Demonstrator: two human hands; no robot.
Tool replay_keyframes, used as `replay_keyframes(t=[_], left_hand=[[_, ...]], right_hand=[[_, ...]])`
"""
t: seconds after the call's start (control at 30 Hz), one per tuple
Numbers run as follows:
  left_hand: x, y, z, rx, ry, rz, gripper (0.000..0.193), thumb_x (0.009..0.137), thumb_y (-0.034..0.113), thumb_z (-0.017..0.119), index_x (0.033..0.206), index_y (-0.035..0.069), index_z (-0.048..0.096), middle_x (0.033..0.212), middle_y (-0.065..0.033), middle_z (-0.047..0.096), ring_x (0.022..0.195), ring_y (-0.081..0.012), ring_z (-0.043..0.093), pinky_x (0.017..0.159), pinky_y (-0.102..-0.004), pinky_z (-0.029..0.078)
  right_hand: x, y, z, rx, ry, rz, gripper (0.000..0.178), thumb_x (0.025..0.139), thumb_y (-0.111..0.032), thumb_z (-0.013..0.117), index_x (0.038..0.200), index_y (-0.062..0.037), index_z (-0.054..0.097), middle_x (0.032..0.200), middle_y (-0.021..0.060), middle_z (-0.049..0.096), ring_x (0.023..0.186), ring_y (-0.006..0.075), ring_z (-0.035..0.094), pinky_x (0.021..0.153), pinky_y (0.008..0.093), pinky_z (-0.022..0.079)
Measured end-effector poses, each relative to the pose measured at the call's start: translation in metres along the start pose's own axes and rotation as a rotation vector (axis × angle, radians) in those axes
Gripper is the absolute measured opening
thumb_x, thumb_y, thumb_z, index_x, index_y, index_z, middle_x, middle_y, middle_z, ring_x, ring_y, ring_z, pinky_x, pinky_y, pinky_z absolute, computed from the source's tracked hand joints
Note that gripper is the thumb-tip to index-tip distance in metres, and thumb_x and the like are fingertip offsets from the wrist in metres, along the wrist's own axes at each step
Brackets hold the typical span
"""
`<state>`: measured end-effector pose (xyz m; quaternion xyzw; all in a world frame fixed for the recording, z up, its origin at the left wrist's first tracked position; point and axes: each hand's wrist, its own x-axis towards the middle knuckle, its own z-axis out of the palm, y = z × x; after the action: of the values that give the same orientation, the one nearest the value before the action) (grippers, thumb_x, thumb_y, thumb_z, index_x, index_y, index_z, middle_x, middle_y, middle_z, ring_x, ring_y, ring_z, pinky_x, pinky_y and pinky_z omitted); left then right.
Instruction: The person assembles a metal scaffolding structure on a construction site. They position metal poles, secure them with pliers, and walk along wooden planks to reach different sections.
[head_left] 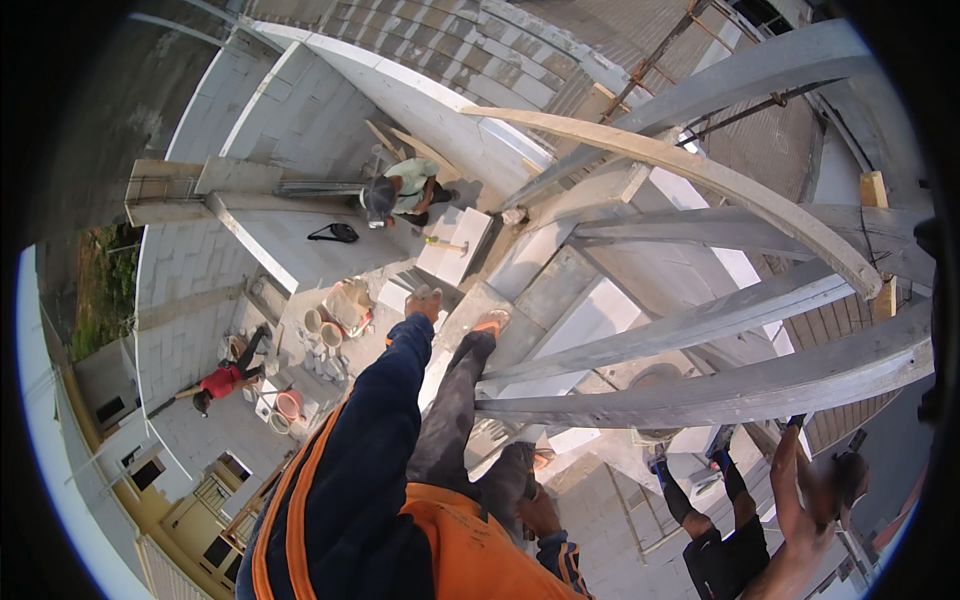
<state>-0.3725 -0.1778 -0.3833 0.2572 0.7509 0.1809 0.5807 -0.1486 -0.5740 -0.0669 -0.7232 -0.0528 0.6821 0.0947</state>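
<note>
My left hand (425, 303), at the end of a navy sleeve with orange stripes, reaches out ahead with its fingers curled. What it grips, if anything, is too small to make out. Close by is a stack of pale blocks (452, 255) with a hammer (447, 244) lying on top. My right hand (540, 513) is down by my bent leg (508, 488), seemingly against the dark trousers; its fingers are partly hidden. My sandalled foot (490, 322) stands on a narrow ledge of pale blocks (478, 303).
Grey beams (700, 395) and a curved wooden plank (690, 165) cross on the right. Below, a person in a cap (405, 190) crouches by block walls. A person in red (222, 380) bends near buckets (289, 404). Another person (800, 510) is at lower right.
</note>
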Motion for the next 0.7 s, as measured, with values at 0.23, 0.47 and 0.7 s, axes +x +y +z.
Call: replay_keyframes(t=[0.23,0.47,0.7], left_hand=[[-0.036,0.007,-0.019,-0.219,-0.052,-0.237,0.070,0.092,0.028,0.065,0.149,0.007,0.030,0.128,-0.0197,0.061,0.111,-0.0450,0.060,0.095,-0.0594,0.043],[-0.022,-0.037,-0.056,-0.268,0.038,-0.309,0.068,0.092,0.027,0.063,0.148,0.006,0.031,0.125,-0.0156,0.062,0.102,-0.0341,0.065,0.087,-0.0537,0.050],[-0.025,-0.078,-0.083,-0.357,0.052,-0.391,0.064,0.094,0.025,0.060,0.148,0.005,0.032,0.128,-0.0171,0.061,0.103,-0.0336,0.065,0.089,-0.0518,0.051]], right_hand=[[0.008,-0.014,-0.007,0.092,0.028,0.071,0.058,0.079,-0.014,0.060,0.132,0.0035,0.047,0.078,0.0095,0.061,0.062,0.0171,0.060,0.055,0.0336,0.049],[0.014,-0.022,-0.016,0.129,0.036,0.195,0.026,0.082,-0.011,0.059,0.102,0.0040,0.053,0.073,0.0066,0.055,0.057,0.0146,0.056,0.050,0.0306,0.049],[0.034,-0.003,-0.023,0.038,0.053,0.239,0.023,0.082,-0.013,0.058,0.098,0.0023,0.054,0.070,0.0059,0.054,0.053,0.0145,0.055,0.050,0.0306,0.049]])
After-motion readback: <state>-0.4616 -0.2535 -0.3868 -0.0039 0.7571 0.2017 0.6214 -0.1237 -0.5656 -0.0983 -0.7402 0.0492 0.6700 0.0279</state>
